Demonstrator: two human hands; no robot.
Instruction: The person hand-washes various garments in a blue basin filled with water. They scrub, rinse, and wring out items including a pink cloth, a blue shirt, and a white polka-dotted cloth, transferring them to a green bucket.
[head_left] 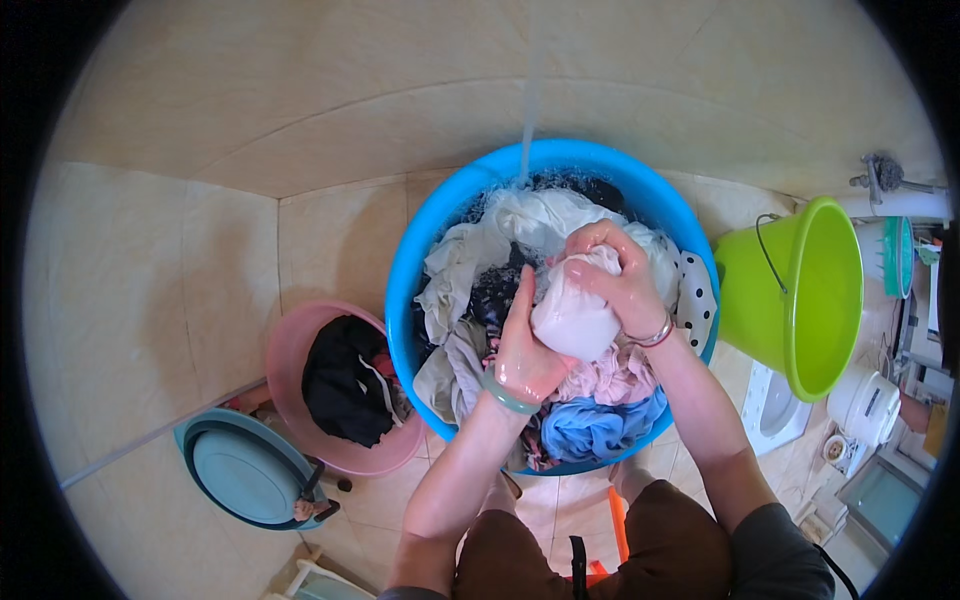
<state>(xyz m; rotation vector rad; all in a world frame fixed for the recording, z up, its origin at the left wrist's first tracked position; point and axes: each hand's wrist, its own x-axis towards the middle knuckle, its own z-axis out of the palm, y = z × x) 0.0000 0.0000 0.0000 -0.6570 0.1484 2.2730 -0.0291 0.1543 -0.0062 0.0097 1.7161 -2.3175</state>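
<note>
A wet pale pink cloth [575, 318], bunched into a ball, is held between my two hands above a large blue basin [402, 300]. My right hand [622, 280] curls its fingers over the cloth's top and right side. Cupped against the lower left side is my left hand [528, 345], its thumb pointing up. Soaking laundry fills the basin: white fabric [545, 218] at the back, a pink piece [612, 378] and a blue garment [603, 425] in front. A thin stream of water [527, 130] falls into the basin's far side.
A pink tub [290, 345] with dark clothes stands to the left, beside a folded grey-blue basin [245, 475]. On the right are a lime green bucket [770, 300], a white squat toilet [775, 405] and a wall tap [885, 178].
</note>
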